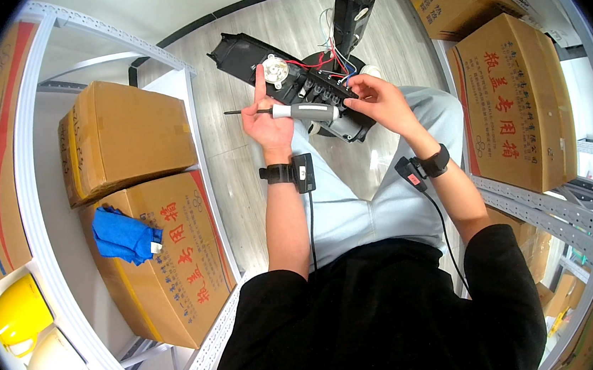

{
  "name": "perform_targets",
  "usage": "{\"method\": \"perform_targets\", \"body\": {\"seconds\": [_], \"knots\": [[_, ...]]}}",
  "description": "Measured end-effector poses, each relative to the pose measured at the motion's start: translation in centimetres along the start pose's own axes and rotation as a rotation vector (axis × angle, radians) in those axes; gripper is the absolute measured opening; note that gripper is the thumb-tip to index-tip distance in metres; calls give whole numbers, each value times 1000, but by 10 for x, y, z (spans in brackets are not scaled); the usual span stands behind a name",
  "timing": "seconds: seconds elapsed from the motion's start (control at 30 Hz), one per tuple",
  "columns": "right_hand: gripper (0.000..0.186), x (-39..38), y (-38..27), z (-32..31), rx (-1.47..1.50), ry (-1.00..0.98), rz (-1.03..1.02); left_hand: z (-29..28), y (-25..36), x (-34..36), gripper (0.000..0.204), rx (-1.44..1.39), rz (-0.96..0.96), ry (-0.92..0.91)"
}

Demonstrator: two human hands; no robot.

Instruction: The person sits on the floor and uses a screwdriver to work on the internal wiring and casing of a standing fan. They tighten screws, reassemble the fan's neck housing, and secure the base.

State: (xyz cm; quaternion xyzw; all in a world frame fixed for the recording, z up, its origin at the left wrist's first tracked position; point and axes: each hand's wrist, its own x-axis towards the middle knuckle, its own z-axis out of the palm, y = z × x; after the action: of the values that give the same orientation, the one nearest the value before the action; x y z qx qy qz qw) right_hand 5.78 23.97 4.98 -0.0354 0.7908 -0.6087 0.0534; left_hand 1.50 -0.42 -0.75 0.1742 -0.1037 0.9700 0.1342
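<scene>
A screwdriver point(311, 112) with a grey and white handle lies across my left hand point(265, 122), its dark shaft pointing left. My left index finger stretches forward to a round whitish part point(275, 71) on a long black plastic housing point(245, 56). At the right side of the housing, my right hand point(380, 104) has thumb and fingers pinched together beside the wires. Whatever sits between those fingertips is too small to make out. Red wires point(313, 63) run from the round part toward a black upright post point(357, 1).
Cardboard boxes point(128, 137) fill the shelf on my left, with a blue cloth point(126, 233) on one. A yellow hard hat point(20, 315) and a white one point(55, 365) sit at lower left. More boxes point(513, 100) stand on the right shelf. The post's round base is on the floor.
</scene>
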Motion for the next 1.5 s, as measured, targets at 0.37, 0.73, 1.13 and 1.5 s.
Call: {"method": "perform_targets", "body": {"seconds": [0.37, 0.73, 1.13, 1.5], "knots": [[31, -11, -16, 23, -342, 72, -58, 25, -8, 3, 90, 459, 69, 366], [36, -9, -16, 26, -413, -16, -149, 25, -10, 5, 88, 506, 92, 430], [36, -9, -18, 18, -486, -72, -151, 16, -5, 2, 87, 402, 78, 370], [39, -8, -15, 20, -563, -94, -175, 18, -6, 2, 85, 465, 85, 381]]}}
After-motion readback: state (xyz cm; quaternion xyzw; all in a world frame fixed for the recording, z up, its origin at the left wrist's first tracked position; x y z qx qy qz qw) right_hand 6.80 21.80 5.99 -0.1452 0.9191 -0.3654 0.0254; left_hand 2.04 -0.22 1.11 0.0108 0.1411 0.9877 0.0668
